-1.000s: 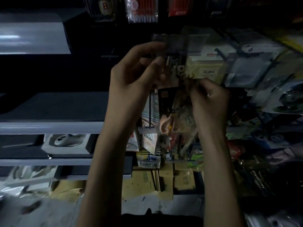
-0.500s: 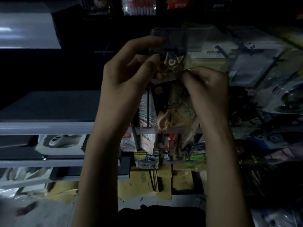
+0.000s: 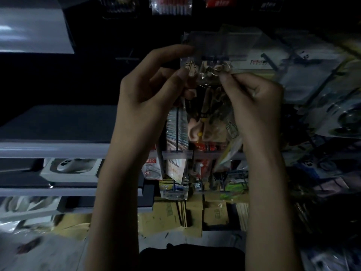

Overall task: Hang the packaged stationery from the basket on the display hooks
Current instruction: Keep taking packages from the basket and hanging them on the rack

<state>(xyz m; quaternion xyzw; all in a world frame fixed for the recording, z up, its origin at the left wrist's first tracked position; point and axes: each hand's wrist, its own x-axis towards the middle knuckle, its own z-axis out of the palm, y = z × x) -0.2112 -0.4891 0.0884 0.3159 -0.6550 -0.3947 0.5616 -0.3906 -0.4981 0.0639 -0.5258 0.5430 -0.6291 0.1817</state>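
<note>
Head cam: I count 1 clear packet (image 3: 212, 116), left hand (image 3: 148, 94) & right hand (image 3: 256, 96) both pinching its top; print too dim.

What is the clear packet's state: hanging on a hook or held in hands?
Held: the left hand and the right hand pinch the top of the clear packet. Whether it already hangs, I cannot tell.

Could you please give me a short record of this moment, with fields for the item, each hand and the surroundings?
item: clear packet, held upright in front of the display
left hand: pinches its upper left corner
right hand: pinches its upper right edge
on a hook: cannot tell, too dark
nearby: boxed white mouse on the left shelf; brown envelopes below
</note>
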